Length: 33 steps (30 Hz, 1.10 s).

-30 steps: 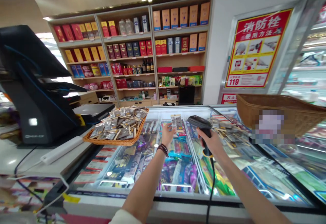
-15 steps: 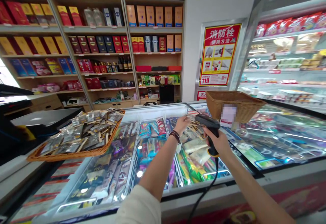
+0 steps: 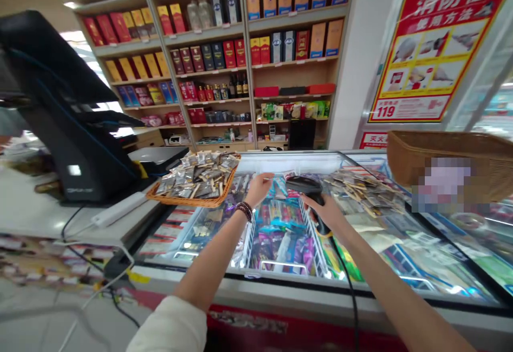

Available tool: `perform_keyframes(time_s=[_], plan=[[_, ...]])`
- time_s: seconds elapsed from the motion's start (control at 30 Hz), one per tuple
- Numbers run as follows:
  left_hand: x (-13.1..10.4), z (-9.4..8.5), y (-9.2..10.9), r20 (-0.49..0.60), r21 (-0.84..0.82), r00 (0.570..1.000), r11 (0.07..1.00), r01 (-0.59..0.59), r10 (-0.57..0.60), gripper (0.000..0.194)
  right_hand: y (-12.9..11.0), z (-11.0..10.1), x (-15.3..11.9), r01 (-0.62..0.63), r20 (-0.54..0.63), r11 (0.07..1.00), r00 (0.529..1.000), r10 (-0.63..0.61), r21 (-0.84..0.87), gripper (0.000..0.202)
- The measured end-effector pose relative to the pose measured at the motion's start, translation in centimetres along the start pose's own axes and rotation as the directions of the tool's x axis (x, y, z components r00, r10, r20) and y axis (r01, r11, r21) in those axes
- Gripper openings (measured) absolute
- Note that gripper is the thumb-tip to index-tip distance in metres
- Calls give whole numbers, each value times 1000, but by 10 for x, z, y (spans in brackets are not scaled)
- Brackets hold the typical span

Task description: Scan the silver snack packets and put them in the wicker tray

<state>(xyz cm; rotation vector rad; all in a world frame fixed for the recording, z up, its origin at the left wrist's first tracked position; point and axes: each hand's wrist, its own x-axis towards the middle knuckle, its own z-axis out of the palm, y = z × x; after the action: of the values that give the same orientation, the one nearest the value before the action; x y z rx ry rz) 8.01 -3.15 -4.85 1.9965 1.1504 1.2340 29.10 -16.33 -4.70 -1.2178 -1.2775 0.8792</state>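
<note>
My right hand [image 3: 326, 214] is wrapped round the grip of a black handheld barcode scanner [image 3: 306, 185], its cable running down over the freezer's front edge. Left of the scanner's head, my left hand [image 3: 258, 189] is closed in a pinch above the freezer glass; whatever its fingertips hold is too small to make out. Farther left, an orange wicker tray [image 3: 188, 200] bears a heap of small clear packets [image 3: 204, 173] with wooden sticks. A second pile of such packets [image 3: 366, 189] lies on the glass to the right of the scanner.
Under the glass of the chest freezer [image 3: 256, 282] are bagged frozen goods in wire baskets. A brown basket [image 3: 404, 154] stands on its right part. At the left a black checkout terminal [image 3: 68, 117] rises from a counter with loose cables. Shelves of boxes [image 3: 228, 55] line the back.
The view has swung left, bringing the terminal into sight. My left hand has moved away from the right-hand packet pile towards the tray; the scanner has come left too, still in my right hand.
</note>
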Motion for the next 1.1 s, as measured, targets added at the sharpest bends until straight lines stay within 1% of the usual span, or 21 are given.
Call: perform_keyframes(time_s=[0.07,0.13,0.17,0.23,0.3,0.33,0.4,0.47,0.5,0.57,0.63,0.67,0.73,0.8,0.83,0.87,0.9,0.97,1.03,1.1], plan=[[-4,-40,-4,-75,70,997,998,1,4,29,-3,23,9,12,65,1000,998,-14,29,50],[-9,-78,-4,-156,190,988,981,33,-3,32,-9,44,16,30,113,998,993,-36,55,49],[-11,-97,-3,-203,272,979,961,57,-1,34,-12,55,19,41,125,997,991,-49,72,49],[-16,-130,-5,-294,453,956,881,135,5,38,-18,74,24,57,127,991,989,-72,118,49],[-22,-156,-11,-362,597,932,765,242,-12,43,-21,91,27,64,130,985,988,-86,161,49],[-26,-166,-17,-384,644,922,704,299,-40,47,-22,98,28,67,132,982,987,-91,176,49],[-34,-179,-30,-390,701,912,601,384,-128,56,-20,108,29,76,142,980,985,-103,184,50],[-41,-185,-43,-355,738,909,532,415,-218,59,-16,114,27,80,160,985,982,-105,156,52],[-44,-185,-48,-334,752,910,512,415,-247,59,-13,115,26,81,169,988,980,-103,135,52],[-45,-184,-55,-314,773,913,488,405,-261,56,-8,115,23,74,173,992,981,-91,102,54],[-43,-183,-57,-326,784,917,476,399,-231,53,-3,113,20,67,162,995,984,-79,78,54],[-41,-182,-57,-327,788,922,478,387,-208,50,-1,112,19,68,157,996,985,-77,63,54],[-37,-181,-54,-278,797,945,508,326,-171,43,2,110,18,82,153,996,984,-86,35,54],[-31,-178,-51,-206,786,963,557,269,-173,39,4,109,18,101,152,995,983,-104,27,54],[-28,-175,-49,-192,770,963,579,268,-191,38,4,109,18,106,150,994,983,-110,32,54],[-24,-173,-47,-205,746,954,596,296,-218,37,4,109,18,106,147,994,983,-111,38,54],[-21,-170,-45,-241,716,937,606,346,-251,37,4,109,18,102,142,994,984,-107,46,54],[-13,-163,-42,-332,655,889,601,458,-317,37,3,109,18,87,123,994,988,-95,68,54],[-5,-156,-39,-389,627,845,567,535,-367,46,1,108,17,75,97,993,992,-84,93,55],[2,-150,-38,-419,630,815,518,579,-400,55,0,107,16,72,84,992,993,-81,104,56]])
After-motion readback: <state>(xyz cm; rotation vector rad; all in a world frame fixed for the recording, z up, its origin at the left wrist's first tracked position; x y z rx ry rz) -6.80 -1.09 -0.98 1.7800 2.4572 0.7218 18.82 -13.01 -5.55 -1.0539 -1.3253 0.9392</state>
